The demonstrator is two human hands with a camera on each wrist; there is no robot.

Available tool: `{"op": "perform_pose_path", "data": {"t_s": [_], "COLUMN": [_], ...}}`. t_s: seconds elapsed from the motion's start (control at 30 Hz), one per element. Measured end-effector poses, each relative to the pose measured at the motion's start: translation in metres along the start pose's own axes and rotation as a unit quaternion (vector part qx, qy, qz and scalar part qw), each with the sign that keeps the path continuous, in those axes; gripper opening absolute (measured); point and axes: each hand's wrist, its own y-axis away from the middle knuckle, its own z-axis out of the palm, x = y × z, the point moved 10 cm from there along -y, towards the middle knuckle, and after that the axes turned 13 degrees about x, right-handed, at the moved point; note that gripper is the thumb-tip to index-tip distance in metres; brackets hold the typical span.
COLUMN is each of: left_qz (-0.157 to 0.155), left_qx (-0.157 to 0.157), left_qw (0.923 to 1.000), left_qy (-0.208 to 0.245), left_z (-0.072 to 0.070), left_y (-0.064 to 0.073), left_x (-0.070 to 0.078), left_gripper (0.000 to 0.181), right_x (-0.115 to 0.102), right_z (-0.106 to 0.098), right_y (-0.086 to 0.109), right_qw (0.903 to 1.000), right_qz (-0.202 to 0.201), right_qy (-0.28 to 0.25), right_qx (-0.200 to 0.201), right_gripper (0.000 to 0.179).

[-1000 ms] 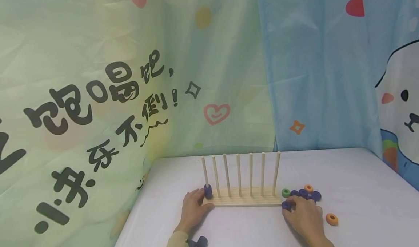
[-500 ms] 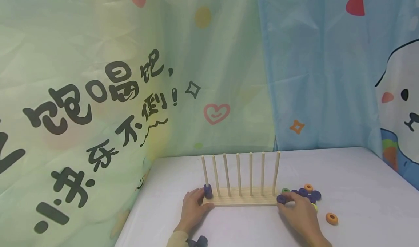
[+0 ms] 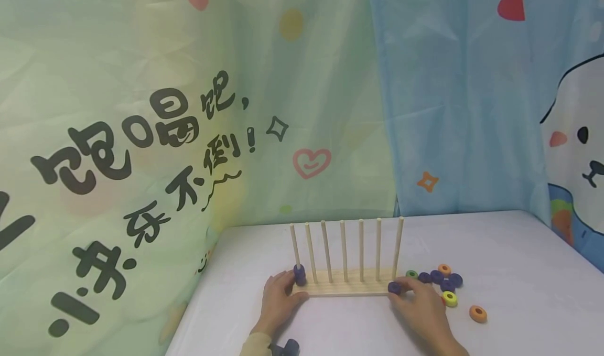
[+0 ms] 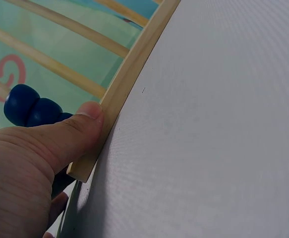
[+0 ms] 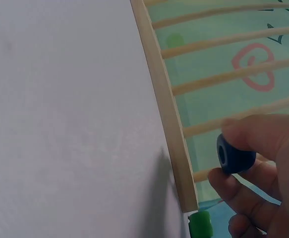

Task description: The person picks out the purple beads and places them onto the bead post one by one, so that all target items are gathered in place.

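Observation:
A pale wooden peg rack (image 3: 349,292) with several upright pegs stands on the table. My left hand (image 3: 279,304) grips its left end, the thumb lying on the front edge in the left wrist view. Dark blue beads (image 4: 35,108) are stacked on the leftmost peg, beside that hand. Between thumb and fingers, my right hand (image 3: 421,310) pinches another dark blue bead (image 5: 237,156), its hole showing in the right wrist view. In the head view this bead is in front of the rack's right end, near the foot of the rightmost peg.
Right of the rack lie several dark blue beads (image 3: 437,277), a green bead (image 3: 412,274), a yellow bead (image 3: 450,299) and two orange ones, the nearer orange bead (image 3: 478,314) apart. A red bead is mostly hidden behind my right hand. A dark object (image 3: 291,348) shows beside my left forearm.
My right hand has carried the pinched bead left, from beyond the rack's right end to in front of it, uncovering the yellow bead. My left hand has stayed put.

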Motion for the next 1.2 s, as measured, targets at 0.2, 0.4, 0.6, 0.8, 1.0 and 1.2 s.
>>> {"op": "perform_pose_path", "data": {"t_s": [0.2,0.4,0.6,0.8,1.0,1.2], "left_qz": [-0.004,-0.005,-0.001,0.004,0.005,0.006], "left_qx": [-0.001,-0.002,0.001,0.002,0.001,0.003], "left_qw": [1.0,1.0,1.0,1.0,1.0,1.0], "left_qy": [-0.002,0.0,-0.002,0.0,0.002,0.004], "left_z": [0.001,0.002,0.002,0.001,0.001,0.001], "left_y": [-0.001,-0.001,-0.001,-0.001,-0.001,-0.002], "left_x": [-0.001,-0.002,-0.002,0.0,0.001,0.001], "left_gripper": [0.06,0.059,0.06,0.059,0.058,0.058], "right_x": [-0.007,-0.015,-0.016,-0.023,-0.03,-0.03], "right_z": [0.004,0.014,0.021,0.023,0.025,0.03], "right_y": [0.003,0.008,0.012,0.015,0.018,0.02], "right_qw": [0.9999,0.9992,0.9991,0.9985,0.9979,0.9974], "right_qz": [-0.001,-0.004,0.008,-0.012,-0.028,-0.028], "right_qy": [-0.013,-0.039,-0.039,-0.052,-0.054,-0.056], "right_qx": [0.003,-0.008,-0.016,-0.015,-0.021,-0.034], "right_gripper": [0.039,0.037,0.036,0.03,0.028,0.027]}}
